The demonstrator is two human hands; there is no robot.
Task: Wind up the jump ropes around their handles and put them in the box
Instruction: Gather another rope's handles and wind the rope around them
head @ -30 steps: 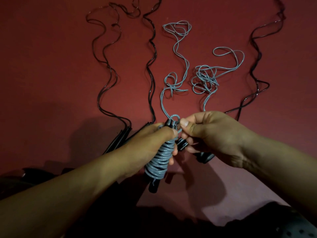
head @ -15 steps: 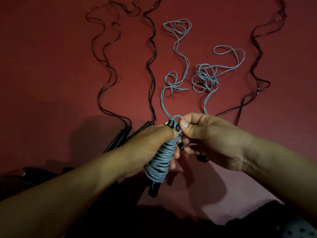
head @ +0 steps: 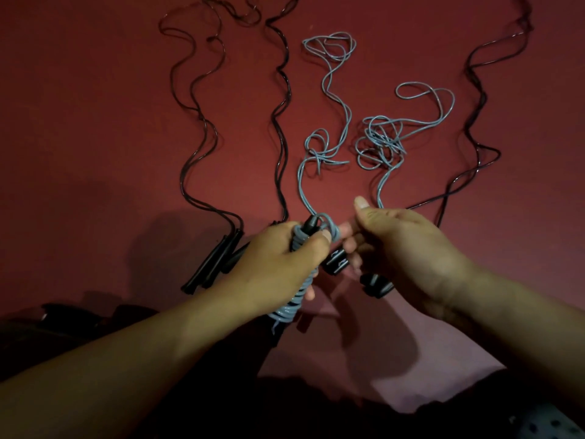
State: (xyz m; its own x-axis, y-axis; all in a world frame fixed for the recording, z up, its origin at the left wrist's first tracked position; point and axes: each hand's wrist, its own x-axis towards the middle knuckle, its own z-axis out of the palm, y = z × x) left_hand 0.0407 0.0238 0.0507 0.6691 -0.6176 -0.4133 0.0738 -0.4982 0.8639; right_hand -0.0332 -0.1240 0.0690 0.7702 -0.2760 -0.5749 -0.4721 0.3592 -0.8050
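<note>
The left hand (head: 278, 258) still grips the grey-wound handle (head: 308, 224), while the right hand (head: 402, 242) has apparently loosened its pinch, fingers spreading, another wrap seemingly laid.

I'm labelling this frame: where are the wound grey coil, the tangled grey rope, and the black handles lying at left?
wound grey coil (head: 286, 307), head view, lower turns.
tangled grey rope (head: 380, 142), head view, knot's middle.
black handles (head: 215, 263), head view, mid-shaft.
</note>
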